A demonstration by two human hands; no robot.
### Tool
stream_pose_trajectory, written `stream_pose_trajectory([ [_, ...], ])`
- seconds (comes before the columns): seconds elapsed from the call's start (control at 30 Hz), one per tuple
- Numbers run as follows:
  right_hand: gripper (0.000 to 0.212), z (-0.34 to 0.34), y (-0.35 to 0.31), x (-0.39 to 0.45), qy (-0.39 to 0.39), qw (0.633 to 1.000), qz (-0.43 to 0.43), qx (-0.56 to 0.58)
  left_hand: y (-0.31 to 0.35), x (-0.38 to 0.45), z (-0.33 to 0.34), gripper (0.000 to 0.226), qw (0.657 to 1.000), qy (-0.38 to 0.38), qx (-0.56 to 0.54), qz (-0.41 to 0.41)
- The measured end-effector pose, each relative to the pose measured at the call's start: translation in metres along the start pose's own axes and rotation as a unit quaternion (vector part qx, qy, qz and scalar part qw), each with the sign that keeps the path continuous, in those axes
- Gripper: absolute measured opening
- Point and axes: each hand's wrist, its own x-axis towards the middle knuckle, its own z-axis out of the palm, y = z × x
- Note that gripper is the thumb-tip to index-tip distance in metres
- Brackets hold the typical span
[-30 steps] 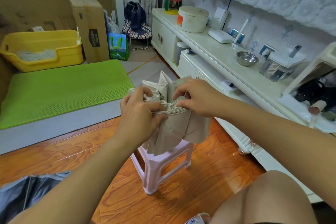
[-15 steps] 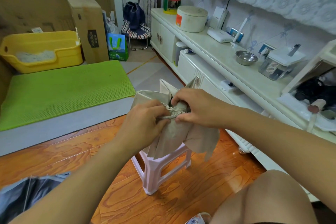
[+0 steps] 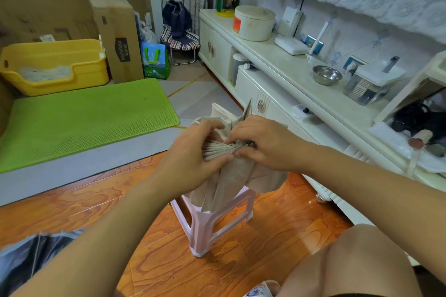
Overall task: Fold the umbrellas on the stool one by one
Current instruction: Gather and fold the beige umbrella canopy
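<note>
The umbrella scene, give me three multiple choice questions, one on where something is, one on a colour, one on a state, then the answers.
1. Where does the beige umbrella sit?
A. Over the stool
B. On the green mat
C. In the yellow tub

2. What colour is the stool?
A. Blue
B. Pale pink
C. Black

3. What are the hands doing?
A. Both hang idle
B. Only one touches the umbrella
C. Both grip the umbrella's gathered folds

Answers:
1. A, the fabric hangs down over the stool's top.
2. B, its legs and seat edge show pale pink against the wood floor.
3. C, the left hand clamps the stacked pleats while the right hand pinches them beside it.
</note>
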Motion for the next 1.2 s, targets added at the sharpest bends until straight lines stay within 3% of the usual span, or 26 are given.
stream_pose_trajectory([
  [0.1, 0.025, 0.001, 0.001, -0.001, 0.001, 1.000, -0.001, -0.001, -0.012, 0.006, -0.018, 0.058, 0.998, 0.047, -0.022, -0.020],
  [0.23, 0.023, 0.001, 0.003, -0.002, -0.003, 1.000, -0.009, 0.005, -0.029, 0.006, -0.037, 0.099, 0.957, -0.138, -0.219, -0.134],
  [0.3, 0.024, 0.001, 0.005, -0.001, 0.002, 1.000, -0.004, 0.004, -0.028, 0.001, -0.032, 0.117, 0.948, -0.189, -0.220, -0.129],
  [0.37, 0.025, 0.001, 0.007, 0.000, 0.009, 1.000, 0.003, 0.005, -0.023, -0.002, -0.025, 0.121, 0.961, -0.188, -0.166, -0.114],
  [0.5, 0.022, 0.001, 0.009, 0.001, 0.024, 0.999, 0.019, 0.009, -0.012, -0.006, -0.012, 0.110, 0.986, -0.105, -0.060, -0.114],
  [0.6, 0.022, 0.000, 0.010, 0.001, 0.028, 0.999, 0.028, 0.011, -0.006, -0.006, -0.002, 0.075, 0.989, -0.038, -0.039, -0.137],
  [0.67, 0.021, 0.000, 0.010, 0.001, 0.029, 0.999, 0.028, 0.011, -0.006, -0.004, 0.001, 0.050, 0.989, -0.023, -0.040, -0.144],
  [0.73, 0.022, 0.000, 0.010, 0.000, 0.031, 0.999, 0.026, 0.005, -0.009, -0.004, 0.000, 0.040, 0.986, -0.028, -0.071, -0.146],
  [0.8, 0.030, 0.000, 0.008, 0.000, 0.036, 0.999, 0.033, 0.010, -0.008, -0.004, -0.002, 0.036, 0.984, -0.039, -0.097, -0.143],
  [0.93, 0.071, -0.001, 0.006, -0.002, 0.012, 0.996, 0.070, 0.059, -0.006, -0.002, -0.007, 0.033, 0.976, -0.074, -0.137, -0.155],
  [0.97, 0.071, -0.001, 0.007, -0.002, 0.007, 0.997, 0.066, 0.049, -0.007, -0.002, -0.008, 0.032, 0.972, -0.087, -0.150, -0.157],
  [1.07, 0.045, -0.003, 0.012, -0.001, 0.005, 0.998, 0.056, 0.022, -0.010, -0.001, -0.015, 0.034, 0.963, -0.132, -0.182, -0.152],
  [1.2, 0.029, -0.003, 0.014, -0.001, 0.011, 0.998, 0.055, 0.024, -0.012, -0.005, -0.027, 0.051, 0.971, -0.110, -0.175, -0.124],
])
